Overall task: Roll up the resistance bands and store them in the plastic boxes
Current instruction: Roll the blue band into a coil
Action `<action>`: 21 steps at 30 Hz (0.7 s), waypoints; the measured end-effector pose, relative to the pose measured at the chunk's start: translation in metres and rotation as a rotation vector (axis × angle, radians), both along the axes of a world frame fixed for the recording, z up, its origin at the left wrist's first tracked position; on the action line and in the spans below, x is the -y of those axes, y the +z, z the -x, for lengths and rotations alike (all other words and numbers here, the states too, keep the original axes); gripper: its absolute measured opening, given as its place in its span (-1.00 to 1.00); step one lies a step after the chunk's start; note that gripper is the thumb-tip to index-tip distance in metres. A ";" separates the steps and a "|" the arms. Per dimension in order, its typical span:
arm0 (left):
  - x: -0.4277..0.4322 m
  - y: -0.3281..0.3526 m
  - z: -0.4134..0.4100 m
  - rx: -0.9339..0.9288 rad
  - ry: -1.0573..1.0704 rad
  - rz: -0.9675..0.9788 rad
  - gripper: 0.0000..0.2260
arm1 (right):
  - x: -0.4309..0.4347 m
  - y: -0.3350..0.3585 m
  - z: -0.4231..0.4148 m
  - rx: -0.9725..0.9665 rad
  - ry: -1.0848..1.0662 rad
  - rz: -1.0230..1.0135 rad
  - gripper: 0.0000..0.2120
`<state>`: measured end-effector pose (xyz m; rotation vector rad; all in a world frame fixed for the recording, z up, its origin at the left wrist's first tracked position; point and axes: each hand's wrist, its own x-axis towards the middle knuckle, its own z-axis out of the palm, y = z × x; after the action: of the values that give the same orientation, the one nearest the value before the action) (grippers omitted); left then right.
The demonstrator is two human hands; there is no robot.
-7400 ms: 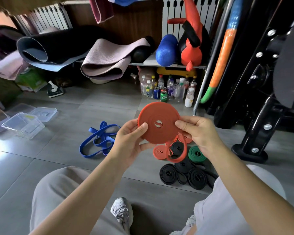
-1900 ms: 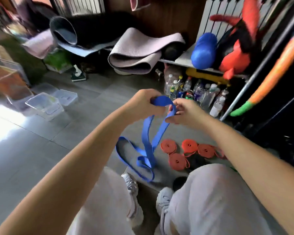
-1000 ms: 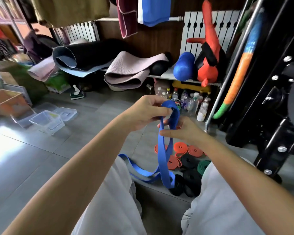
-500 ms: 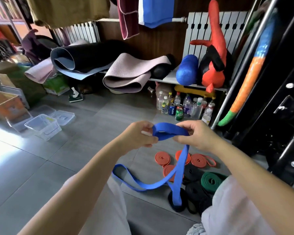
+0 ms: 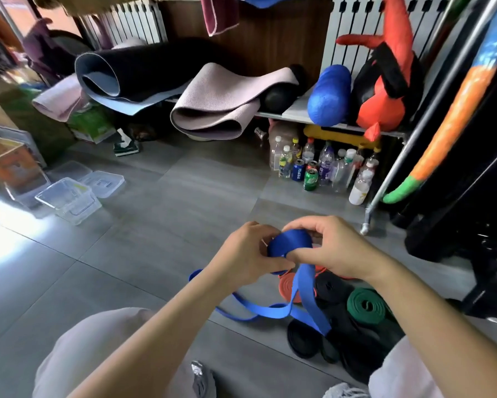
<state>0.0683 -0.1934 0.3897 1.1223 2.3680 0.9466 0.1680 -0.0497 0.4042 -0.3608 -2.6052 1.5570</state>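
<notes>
Left hand [image 5: 241,254]: gripped blue band [image 5: 290,241] roll.
Right hand [image 5: 333,248]: pinched same roll.
Far can [image 5: 298,170]: lettered "PEPSI".

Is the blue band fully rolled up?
Partly: left hand and right hand grip a small coil of blue band; its tail trails to the floor.

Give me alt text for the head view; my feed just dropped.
The left hand and right hand grip a blue resistance band partly wound into a small roll, its loose tail trailing to the grey floor. Rolled orange bands, black bands and a green band lie beneath; clear plastic boxes sit on the floor at left.
</notes>
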 end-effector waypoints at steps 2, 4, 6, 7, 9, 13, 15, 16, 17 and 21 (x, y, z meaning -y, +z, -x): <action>-0.001 0.000 0.001 0.032 0.016 -0.036 -0.72 | -0.001 -0.001 0.001 -0.037 -0.024 0.109 -0.65; 0.000 0.000 0.002 0.092 0.037 -0.058 -0.75 | -0.002 -0.002 0.002 -0.058 -0.042 0.163 -0.64; 0.002 0.000 0.000 0.138 0.019 -0.047 -0.76 | -0.001 -0.005 0.000 -0.046 -0.045 0.196 -0.64; 0.003 0.000 -0.001 0.151 0.006 -0.048 -0.77 | -0.001 -0.006 -0.002 -0.036 -0.049 0.212 -0.63; 0.006 0.004 0.000 0.185 0.006 -0.083 -0.78 | -0.002 -0.007 -0.006 -0.042 -0.058 0.222 -0.62; 0.011 0.019 0.001 0.354 0.036 -0.200 -0.79 | -0.006 -0.008 -0.012 -0.019 -0.064 0.070 -0.57; 0.014 0.023 0.003 0.468 0.045 -0.300 -0.78 | -0.004 -0.012 -0.014 0.042 -0.026 0.009 -0.67; 0.016 0.025 0.005 0.551 0.043 -0.371 -0.79 | -0.001 -0.013 -0.015 0.051 -0.006 0.020 -0.70; 0.017 0.025 0.006 0.654 0.035 -0.448 -0.80 | 0.001 -0.014 -0.015 0.029 0.001 0.064 -0.72; 0.014 0.020 -0.001 1.020 0.005 -0.677 -0.83 | 0.012 -0.013 -0.017 -0.146 -0.033 0.382 -0.68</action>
<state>0.0696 -0.2070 0.4097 0.5478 1.2403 1.8308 0.1846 -0.0615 0.3911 -0.2995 -2.1778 1.9860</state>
